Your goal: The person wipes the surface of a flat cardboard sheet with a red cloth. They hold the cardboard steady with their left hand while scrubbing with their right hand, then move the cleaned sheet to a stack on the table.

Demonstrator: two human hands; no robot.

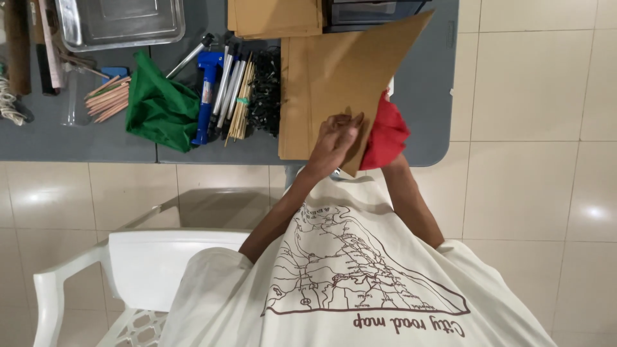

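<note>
My left hand (335, 140) grips the lower edge of a brown cardboard sheet (360, 71), which is lifted and tilted above the grey table (424, 83). A red cloth (385, 135) bunches behind the sheet's lower right side. My right forearm runs up to the red cloth, and the right hand itself is hidden behind the cloth and the cardboard. Another flat brown cardboard piece (292, 96) lies on the table under the raised sheet.
A green cloth (160, 106), a blue tool (207, 90), pens, thin wooden sticks (242, 103), black clips (265, 90) and pencils (109, 96) lie on the table's left half. A metal tray (119, 22) sits at the back left. A white plastic chair (128, 270) stands below left.
</note>
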